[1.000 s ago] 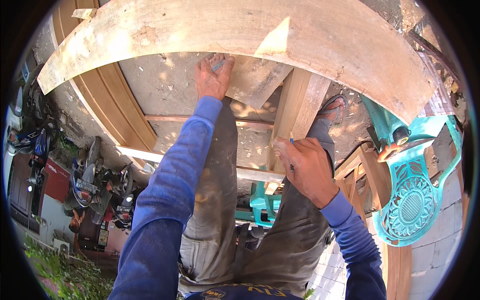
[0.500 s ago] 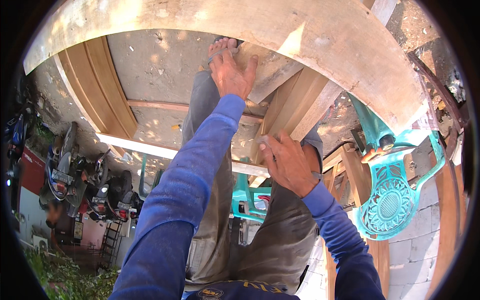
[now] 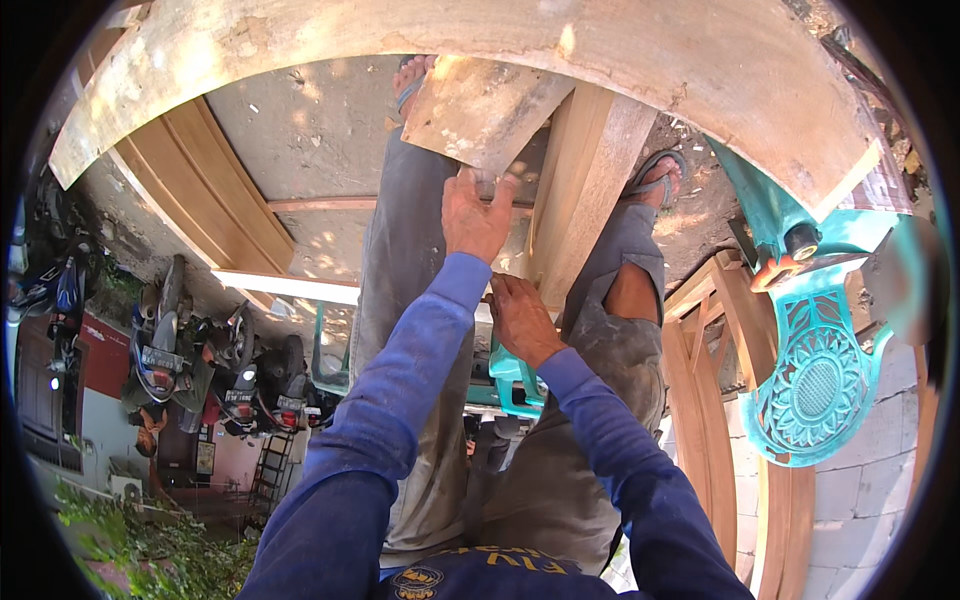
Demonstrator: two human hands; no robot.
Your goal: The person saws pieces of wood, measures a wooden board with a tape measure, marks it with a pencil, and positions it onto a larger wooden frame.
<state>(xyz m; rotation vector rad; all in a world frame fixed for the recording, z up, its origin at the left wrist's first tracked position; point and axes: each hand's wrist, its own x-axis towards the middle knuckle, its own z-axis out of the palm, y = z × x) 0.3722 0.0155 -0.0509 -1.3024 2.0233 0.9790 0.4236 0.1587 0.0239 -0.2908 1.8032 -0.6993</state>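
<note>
My left hand (image 3: 476, 216) is closed, with bent fingers and thumb at the lower edge of a thin, stained wooden board (image 3: 480, 110). A small greyish patch shows between its thumb and fingers, too unclear to name. Just below it to the right, my right hand (image 3: 523, 320) curls its fingers over the near end of a brown wooden frame (image 3: 572, 215), where the upright post meets a crossbar. The post stands between my legs. Its far end passes under a large, curved wooden panel (image 3: 480, 32); the fingertips of my right hand are partly hidden.
At left is another grooved timber section (image 3: 195, 180) of the frame. A turquoise plastic chair (image 3: 812, 375) stands at right, with an orange-handled tool (image 3: 778, 272) near it. More wooden frames (image 3: 710, 440) lean below. Parked motorbikes (image 3: 160, 350) and a person (image 3: 150, 430) are at far left.
My left hand has drawn back from the far part of the board to its lower edge. My right hand has shifted left and slightly down, closer to my left hand. The view has shifted slightly.
</note>
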